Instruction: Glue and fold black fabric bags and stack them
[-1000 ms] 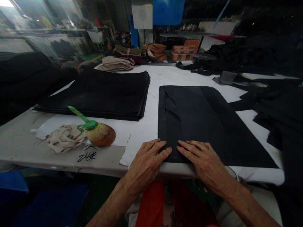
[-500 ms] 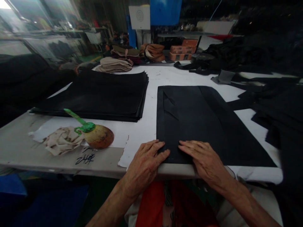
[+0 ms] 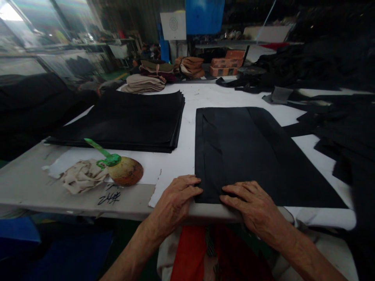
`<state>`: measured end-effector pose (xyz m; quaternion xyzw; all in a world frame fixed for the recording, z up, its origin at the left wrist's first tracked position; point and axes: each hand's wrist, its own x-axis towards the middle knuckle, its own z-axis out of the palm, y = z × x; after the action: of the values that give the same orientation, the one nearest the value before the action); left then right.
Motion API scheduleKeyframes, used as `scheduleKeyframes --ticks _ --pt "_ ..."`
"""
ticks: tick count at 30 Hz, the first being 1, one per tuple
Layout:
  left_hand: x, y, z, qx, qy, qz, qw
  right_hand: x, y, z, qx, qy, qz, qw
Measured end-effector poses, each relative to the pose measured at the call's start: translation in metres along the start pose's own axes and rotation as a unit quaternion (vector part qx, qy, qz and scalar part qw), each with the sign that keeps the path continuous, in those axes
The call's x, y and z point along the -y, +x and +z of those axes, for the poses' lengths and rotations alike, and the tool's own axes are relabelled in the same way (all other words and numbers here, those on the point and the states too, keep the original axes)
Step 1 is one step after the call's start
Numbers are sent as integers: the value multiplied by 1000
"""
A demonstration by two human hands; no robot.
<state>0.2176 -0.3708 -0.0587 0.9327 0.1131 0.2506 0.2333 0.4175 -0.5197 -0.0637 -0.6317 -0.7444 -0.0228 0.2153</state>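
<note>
Both hands sit at the near edge of the surface (image 3: 35, 191), on the black fabric panel (image 3: 252, 156). That panel lies flat on white paper (image 3: 181, 156), right of centre, its near edge flush with the rim of the surface.

Left hand (image 3: 172, 203): fingers curled, tips pressing at the panel's near-left corner. Looks like a pinch on the fabric edge, but I can't tell if anything is actually gripped. Palm hangs off the rim.

Right hand (image 3: 254, 207): flat, palm down, fingers spread and pointing left across the panel's near edge. Pressing on it, not holding it.

The two hands are close together, with a short gap of black fabric between the fingertips.

Panel detail: a folded strip runs along its left side, with a crease slanting off it.

Around it:
- Stack of black fabric sheets (image 3: 125, 117), left of the panel, clear white gap between.
- Round brownish bottle with green nozzle (image 3: 123, 169), lying on its side near the left front, touching a crumpled beige rag (image 3: 82, 177).
- Black handwriting on the surface (image 3: 109, 198) just in front of the bottle.
- Folded tan and brown cloth bundles (image 3: 164, 72) at the far end.
- Loose black fabric piled (image 3: 345, 132) along the right side.
</note>
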Motion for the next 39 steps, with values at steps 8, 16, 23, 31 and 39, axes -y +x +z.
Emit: scheduleKeyframes --ticks 8,16,23,31,39 --pt "-6 6 -6 132 80 58 986 0 -1 0 6 16 11 1000" --pt "1 5 -5 125 123 82 981 2 3 -7 67 35 38 996" --pt "10 13 -4 108 156 133 973 2 5 -11 96 52 46 993" --pt "15 20 -9 89 178 183 963 -6 -1 -19 48 52 74 995" --pt "-4 27 -16 83 145 118 979 -100 -57 -50 -108 -60 353 927"
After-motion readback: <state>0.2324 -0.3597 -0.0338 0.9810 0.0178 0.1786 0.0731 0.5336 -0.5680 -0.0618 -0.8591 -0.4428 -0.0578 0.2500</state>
